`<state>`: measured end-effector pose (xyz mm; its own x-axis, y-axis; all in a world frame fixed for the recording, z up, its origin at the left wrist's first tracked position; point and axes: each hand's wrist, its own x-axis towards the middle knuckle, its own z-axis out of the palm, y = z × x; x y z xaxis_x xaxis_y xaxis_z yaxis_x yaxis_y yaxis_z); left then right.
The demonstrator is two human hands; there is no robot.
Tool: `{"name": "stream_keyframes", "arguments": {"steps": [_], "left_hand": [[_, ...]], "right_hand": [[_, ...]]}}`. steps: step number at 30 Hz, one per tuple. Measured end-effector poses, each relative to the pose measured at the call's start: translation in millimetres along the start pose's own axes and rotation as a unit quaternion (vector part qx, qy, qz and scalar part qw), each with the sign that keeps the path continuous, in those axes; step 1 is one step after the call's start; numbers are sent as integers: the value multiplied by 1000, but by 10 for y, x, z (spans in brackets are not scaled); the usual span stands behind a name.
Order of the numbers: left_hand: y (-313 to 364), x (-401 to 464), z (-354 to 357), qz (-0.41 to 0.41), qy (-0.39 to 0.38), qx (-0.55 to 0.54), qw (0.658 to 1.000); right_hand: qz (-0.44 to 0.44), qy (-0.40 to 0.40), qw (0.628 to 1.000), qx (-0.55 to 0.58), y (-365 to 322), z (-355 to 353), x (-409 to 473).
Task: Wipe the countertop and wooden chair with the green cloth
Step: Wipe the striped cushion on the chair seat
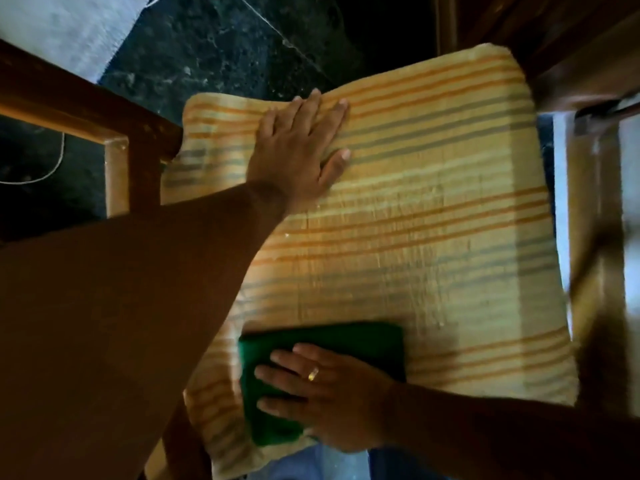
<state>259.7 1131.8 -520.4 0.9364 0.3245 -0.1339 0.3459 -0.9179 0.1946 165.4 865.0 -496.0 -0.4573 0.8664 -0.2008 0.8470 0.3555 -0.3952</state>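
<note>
A folded green cloth [349,344] lies on the near edge of a striped yellow seat cushion [433,237]. My right hand [322,393], with a ring on one finger, presses flat on the cloth with fingers spread, pointing left. Palm down on the cushion's far left part is my left hand [299,147], fingers apart and holding nothing. The cushion sits in a wooden chair; its brown armrest [69,109] runs along the left, and more wood frame [588,209] shows on the right.
A dark speckled stone floor [214,53] lies beyond the cushion. A thin pale cord [52,171] trails on the floor at left. Dark wooden furniture [571,39] stands at the upper right. Blue fabric [311,462] shows below the cushion's near edge.
</note>
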Motion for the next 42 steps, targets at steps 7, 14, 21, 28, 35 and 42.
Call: {"name": "stream_keyframes", "arguments": {"steps": [7,14,21,28,35,42], "left_hand": [[26,4,0,-18,16,13,1000],[27,28,-38,-23,-4,1,1000],[34,11,-61,-22,-23,5,999],[25,16,-52,-34,-18,8,999],[93,-493,-119,-135,-35,22,990],[-291,-1108,-183,-162,-11,3,987]], "right_hand": [[164,42,983,-73,1426,-455,-478],[466,85,875,-106,2616,-1052,-863],[184,-35,980,-68,428,-164,-1132],[73,-26,995,-68,1184,-440,-1253],[434,35,895,-99,2756,-1268,-652],[475,119,869,-69,2222,-1047,107]]}}
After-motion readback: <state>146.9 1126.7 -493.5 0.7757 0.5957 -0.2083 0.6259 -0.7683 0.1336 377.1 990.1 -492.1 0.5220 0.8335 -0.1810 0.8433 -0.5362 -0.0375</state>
